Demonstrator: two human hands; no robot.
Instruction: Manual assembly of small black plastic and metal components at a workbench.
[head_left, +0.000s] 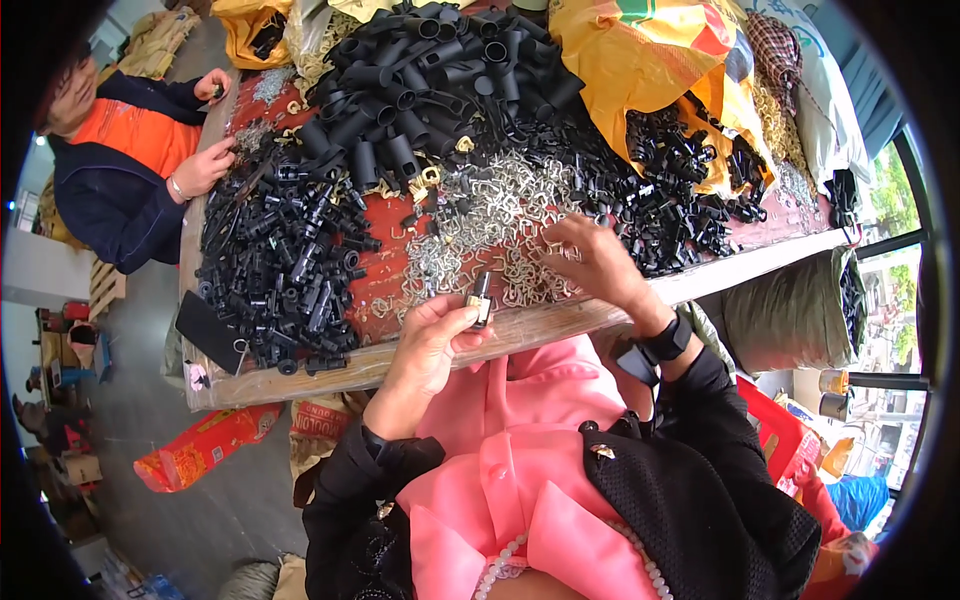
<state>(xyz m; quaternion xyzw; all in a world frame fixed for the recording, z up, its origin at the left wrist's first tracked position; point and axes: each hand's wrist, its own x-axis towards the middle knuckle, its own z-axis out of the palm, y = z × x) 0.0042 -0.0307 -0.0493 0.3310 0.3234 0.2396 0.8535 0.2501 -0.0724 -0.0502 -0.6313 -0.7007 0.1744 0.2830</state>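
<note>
My left hand is closed around a small black cylindrical part with a pale gold piece on its side, held upright over the table's near edge. My right hand is over the heap of silvery bent metal hooks, its fingers curved and spread apart. Nothing shows between those fingers, though their tips are close to the hooks. Left of my left hand is a large pile of small black plastic fittings. More black parts are heaped to the right of my right hand.
Black tubes are piled at the far side of the red tabletop. A yellow sack spills black parts at far right. A wooden edge borders the table. At the left, a co-worker handles small parts. A dark flat panel occupies the left corner.
</note>
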